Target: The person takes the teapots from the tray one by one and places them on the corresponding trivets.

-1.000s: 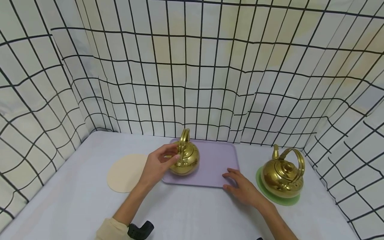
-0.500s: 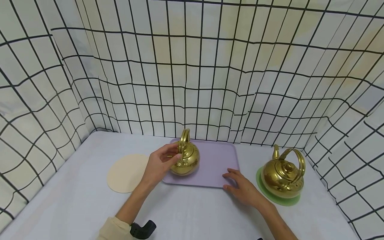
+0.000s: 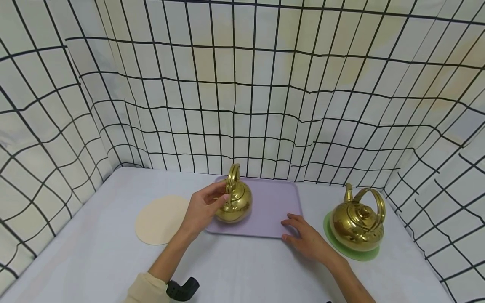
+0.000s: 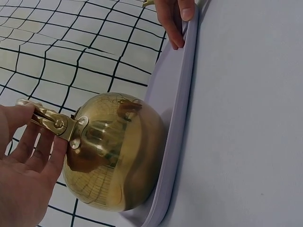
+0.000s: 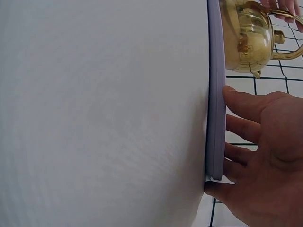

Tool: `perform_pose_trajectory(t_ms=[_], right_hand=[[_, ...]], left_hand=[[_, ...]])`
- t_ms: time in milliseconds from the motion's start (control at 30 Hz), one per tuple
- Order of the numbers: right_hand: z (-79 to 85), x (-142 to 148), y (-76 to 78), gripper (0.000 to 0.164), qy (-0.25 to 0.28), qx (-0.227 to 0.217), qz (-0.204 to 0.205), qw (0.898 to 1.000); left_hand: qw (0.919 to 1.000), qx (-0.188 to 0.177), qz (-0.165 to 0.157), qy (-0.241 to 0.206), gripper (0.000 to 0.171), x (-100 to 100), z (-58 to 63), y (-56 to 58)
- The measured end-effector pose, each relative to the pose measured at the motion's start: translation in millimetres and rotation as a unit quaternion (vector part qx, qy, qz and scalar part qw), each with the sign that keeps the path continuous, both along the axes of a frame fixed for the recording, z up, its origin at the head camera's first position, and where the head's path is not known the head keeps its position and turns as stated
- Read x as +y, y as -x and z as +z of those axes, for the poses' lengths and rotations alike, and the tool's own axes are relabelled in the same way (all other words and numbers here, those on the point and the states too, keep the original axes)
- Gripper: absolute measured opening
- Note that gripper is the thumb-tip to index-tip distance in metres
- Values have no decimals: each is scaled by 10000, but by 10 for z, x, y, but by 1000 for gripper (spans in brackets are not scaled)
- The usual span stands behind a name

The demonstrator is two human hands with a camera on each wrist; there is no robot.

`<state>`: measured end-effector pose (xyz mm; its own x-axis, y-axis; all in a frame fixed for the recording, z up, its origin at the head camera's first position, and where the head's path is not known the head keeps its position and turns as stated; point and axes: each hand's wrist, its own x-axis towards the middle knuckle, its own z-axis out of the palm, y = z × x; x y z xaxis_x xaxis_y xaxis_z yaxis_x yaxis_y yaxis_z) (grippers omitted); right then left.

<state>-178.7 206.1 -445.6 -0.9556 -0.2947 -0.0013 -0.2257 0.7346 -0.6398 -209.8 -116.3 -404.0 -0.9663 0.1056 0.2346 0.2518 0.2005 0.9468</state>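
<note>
A brass kettle (image 3: 238,204) stands on the left part of a lilac tray (image 3: 273,206). With thumb and fingers, my left hand (image 3: 200,212) pinches the kettle's raised handle; the left wrist view shows the thumb on one side of the handle and the fingertips (image 4: 57,146) on the other. At the tray's front right corner rests my right hand (image 3: 306,240), its fingers loosely bent. The right wrist view has its thumb touching the tray rim (image 5: 216,109) and the little finger near the corner. The kettle's spout is mostly hidden behind my left hand.
Another brass kettle (image 3: 356,223) stands on a green round mat (image 3: 352,253) to the right of the tray. A cream round mat (image 3: 157,221) lies to the left, partly behind my left hand. Black-gridded white cloth walls (image 3: 261,101) enclose the white table (image 3: 235,269).
My left wrist and forearm have shifted slightly to the right, the hand still on the handle. The kettle, the tray and my right hand look the same.
</note>
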Motion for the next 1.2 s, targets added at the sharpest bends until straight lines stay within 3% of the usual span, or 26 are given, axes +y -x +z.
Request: perform_pose_trajectory(t_ms=[700,1200], right_hand=[[-7,2,-6,37,47,66,-14,10000],[-20,14,-3,37,23,60,-19,10000]], left_hand=[[9995,-235,116,-197,43,-2,-2,-12],[9995,-2,176,-252,44,-86,25,-13]])
